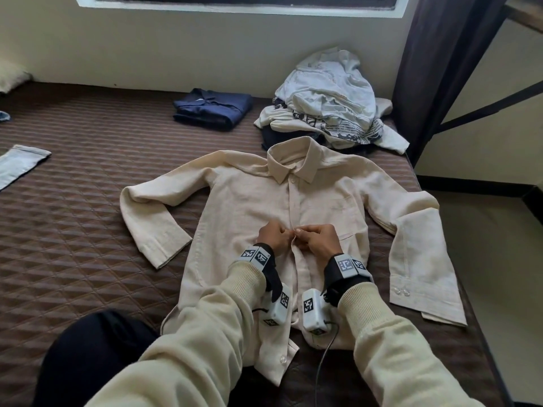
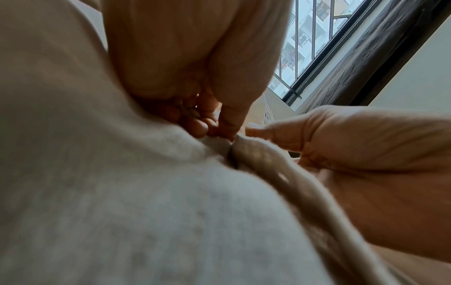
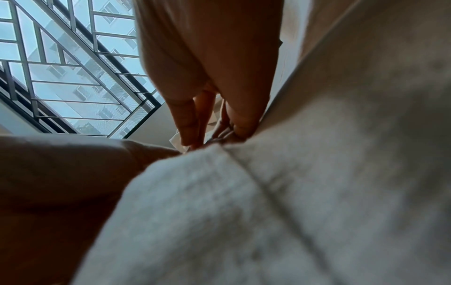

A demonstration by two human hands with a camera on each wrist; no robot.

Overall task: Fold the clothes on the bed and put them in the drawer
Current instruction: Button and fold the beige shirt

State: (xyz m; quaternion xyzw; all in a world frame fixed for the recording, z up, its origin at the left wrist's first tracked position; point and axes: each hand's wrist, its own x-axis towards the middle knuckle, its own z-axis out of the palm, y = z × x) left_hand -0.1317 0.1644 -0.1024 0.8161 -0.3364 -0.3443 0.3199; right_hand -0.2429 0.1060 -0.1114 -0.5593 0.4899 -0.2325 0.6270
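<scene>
A cream long-sleeved shirt [image 1: 249,198] lies face up on the brown quilted bed [image 1: 73,230], collar toward the wall and both sleeves bent down. My left hand [image 1: 273,236] and right hand [image 1: 316,237] meet at the button placket halfway down its front. Each pinches one edge of the placket with curled fingers. In the left wrist view the left hand [image 2: 214,127] nips the cream shirt [image 2: 122,192] at its seam, the right thumb just beside it. The right wrist view shows the right hand [image 3: 214,133] pinching the shirt [image 3: 317,192].
A folded navy garment [image 1: 213,108] lies near the wall. An unfolded heap of white and printed clothes [image 1: 329,104] sits behind the collar. A pale cloth [image 1: 17,165] lies at the left edge. A dark curtain [image 1: 440,69] hangs at the right, with the bed's edge close by.
</scene>
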